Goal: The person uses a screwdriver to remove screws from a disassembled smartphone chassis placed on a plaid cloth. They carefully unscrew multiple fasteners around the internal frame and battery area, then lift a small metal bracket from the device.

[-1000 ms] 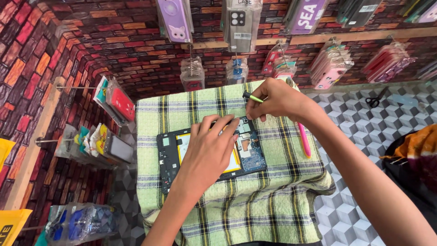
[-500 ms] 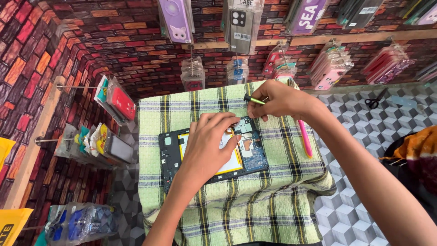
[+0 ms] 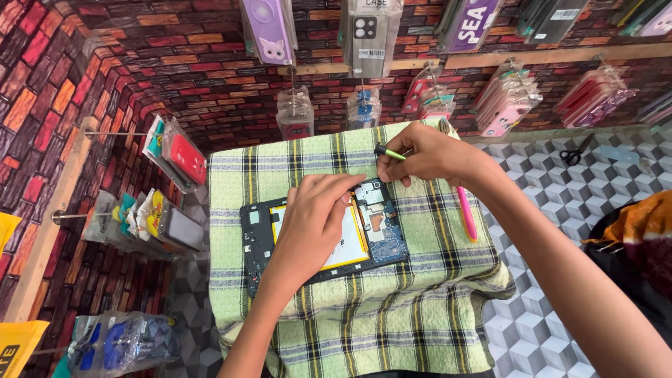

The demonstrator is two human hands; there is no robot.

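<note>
One green plaid cloth (image 3: 420,308) covers the stand. At its middle lies one opened tablet (image 3: 378,231); the left hand (image 3: 315,220) presses flat on it, fingers spread. The right hand (image 3: 434,155) pinches one green-handled screwdriver (image 3: 389,152) at the tablet's far right corner. One pink tool (image 3: 467,213) lies near the cloth's right edge.

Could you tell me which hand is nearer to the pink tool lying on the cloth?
The right hand: it grips a green screwdriver just above the pink tool. The left hand rests on the opened tablet, farther left.
</note>
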